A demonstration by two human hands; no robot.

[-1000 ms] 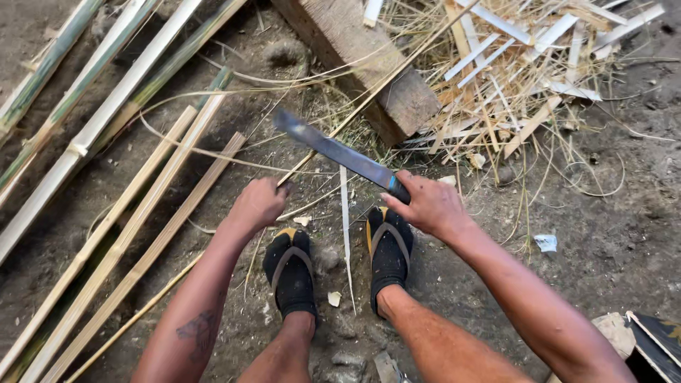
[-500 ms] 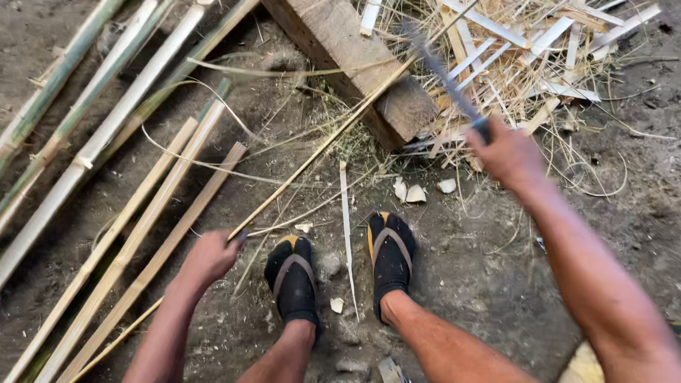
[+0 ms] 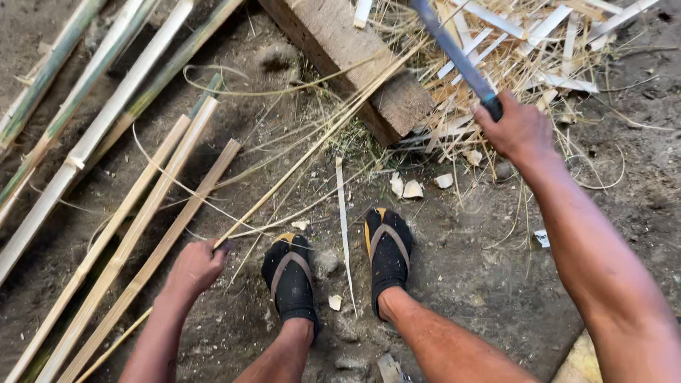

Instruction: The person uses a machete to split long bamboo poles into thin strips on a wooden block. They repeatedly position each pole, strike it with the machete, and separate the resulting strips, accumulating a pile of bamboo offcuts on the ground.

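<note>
Head view, left hand [image 3: 193, 268] gripping bamboo strip [image 3: 312, 152], right hand [image 3: 520, 131] raising machete [image 3: 454, 53]

I'm looking straight down at a bare earth floor [image 3: 461, 276] — dark, packed dirt, with small stones and pale chips scattered over it. Long bamboo poles [image 3: 92, 135] and split slats [image 3: 142, 234] lie slantwise on the left. A thick wooden block [image 3: 355, 64] lies at the top, beside a heap of straw-coloured shavings [image 3: 546, 50]. Daylight is soft and even — no hard shadows anywhere.
</note>
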